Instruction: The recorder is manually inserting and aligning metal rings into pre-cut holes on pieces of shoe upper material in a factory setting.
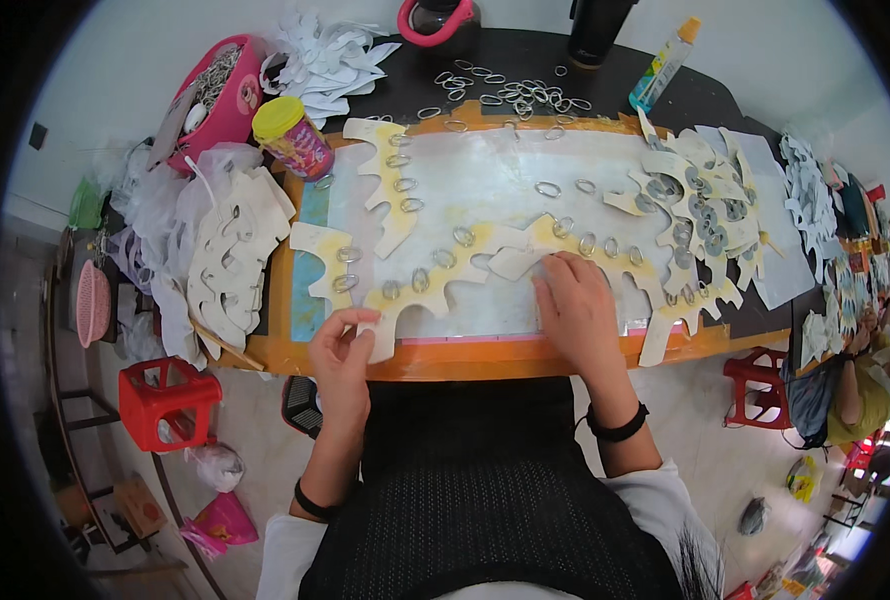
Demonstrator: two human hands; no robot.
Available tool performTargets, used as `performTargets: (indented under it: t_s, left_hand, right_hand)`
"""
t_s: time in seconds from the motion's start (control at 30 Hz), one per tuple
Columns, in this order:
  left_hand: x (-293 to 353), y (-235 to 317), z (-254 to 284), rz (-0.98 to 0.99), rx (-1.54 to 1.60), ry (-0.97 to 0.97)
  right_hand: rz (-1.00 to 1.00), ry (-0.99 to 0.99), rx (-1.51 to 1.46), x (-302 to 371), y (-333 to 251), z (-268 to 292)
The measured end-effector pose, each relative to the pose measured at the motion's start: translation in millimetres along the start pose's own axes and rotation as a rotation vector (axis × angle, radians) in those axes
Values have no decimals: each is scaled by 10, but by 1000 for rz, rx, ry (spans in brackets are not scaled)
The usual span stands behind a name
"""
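Observation:
My left hand (343,362) pinches the lower end of a cream scalloped strip (428,304) between thumb and fingers. Yellowish stain runs along this strip, and several oval metal rings (421,280) lie on its scalloped edge. Its upper end meets a second cream strip (633,262), which curves down to the right and also carries rings. My right hand (579,310) is closed, fingertips together on the second strip's left end; the fingers partly hide what they grip. Two more ringed strips, one upper (393,195) and one shorter (323,245), lie to the left on the white work surface (485,180).
Loose rings (535,95) are scattered at the back. Ringed pieces are heaped at right (710,200); plain cream pieces (235,255) are stacked at left. A yellow-lidded tub (293,140), pink basket (248,85) and bottle (665,65) stand around. Red stools (168,403) flank the table; a person (855,400) sits at far right.

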State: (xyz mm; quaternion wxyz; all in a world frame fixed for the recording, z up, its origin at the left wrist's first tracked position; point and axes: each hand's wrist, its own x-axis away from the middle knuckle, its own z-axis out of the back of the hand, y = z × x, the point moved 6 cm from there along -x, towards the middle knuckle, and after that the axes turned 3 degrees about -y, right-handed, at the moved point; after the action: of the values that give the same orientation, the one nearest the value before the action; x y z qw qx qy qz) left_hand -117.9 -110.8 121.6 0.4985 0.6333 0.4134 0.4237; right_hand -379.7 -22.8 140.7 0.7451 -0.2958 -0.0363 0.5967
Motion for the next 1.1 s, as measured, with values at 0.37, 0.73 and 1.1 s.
performTargets:
  t_s: [0.37, 0.73, 1.1]
  left_hand:
    - [158, -55, -28, 66, -107, -30]
    - [165, -174, -340, 75, -73, -171]
    - [186, -288, -498, 140, 46, -249]
  right_hand:
    - [100, 161, 60, -299, -285, -227]
    - [-382, -19, -460, 429, 113, 441]
    - [53, -5, -470, 205, -406, 81]
